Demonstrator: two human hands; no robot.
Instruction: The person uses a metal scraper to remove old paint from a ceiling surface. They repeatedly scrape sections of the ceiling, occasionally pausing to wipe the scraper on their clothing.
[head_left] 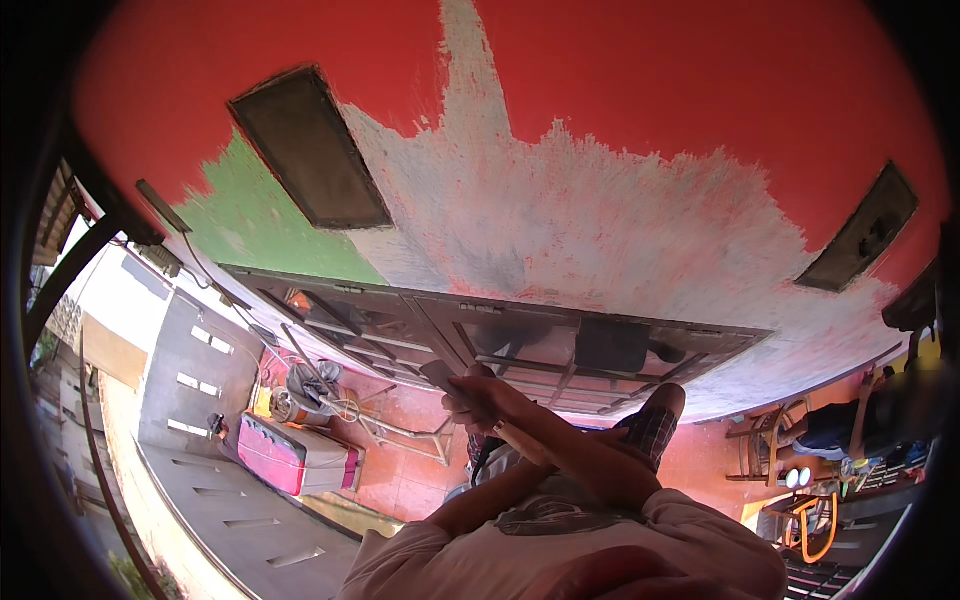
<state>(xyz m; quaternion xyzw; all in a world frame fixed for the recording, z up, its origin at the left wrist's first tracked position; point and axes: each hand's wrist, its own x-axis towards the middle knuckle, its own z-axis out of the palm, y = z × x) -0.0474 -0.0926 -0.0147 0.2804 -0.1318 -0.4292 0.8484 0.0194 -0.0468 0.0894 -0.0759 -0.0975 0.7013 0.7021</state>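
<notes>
My right hand [482, 397] reaches up and to the left, its fingers closed round a flat, grey-brown rectangular piece [440, 377]; what kind of thing it is does not show clearly. The piece is held in front of a dark-framed window [530, 345]. My left forearm [500, 495] passes beneath the right one, and the left hand [608, 436] rests low by my checked shorts [650, 435], with its fingers mostly hidden. Above the window, the wall [600, 215] shows a large whitish, patchy area between red paint and a green patch [280, 215].
Dark rectangular panels [312, 147] are set in the wall. At left, a pink-and-grey box-like thing [300, 457] stands near bundled cables [345, 408]. On the right are a wooden chair [757, 450], an orange-framed chair [822, 530] and another person [835, 430].
</notes>
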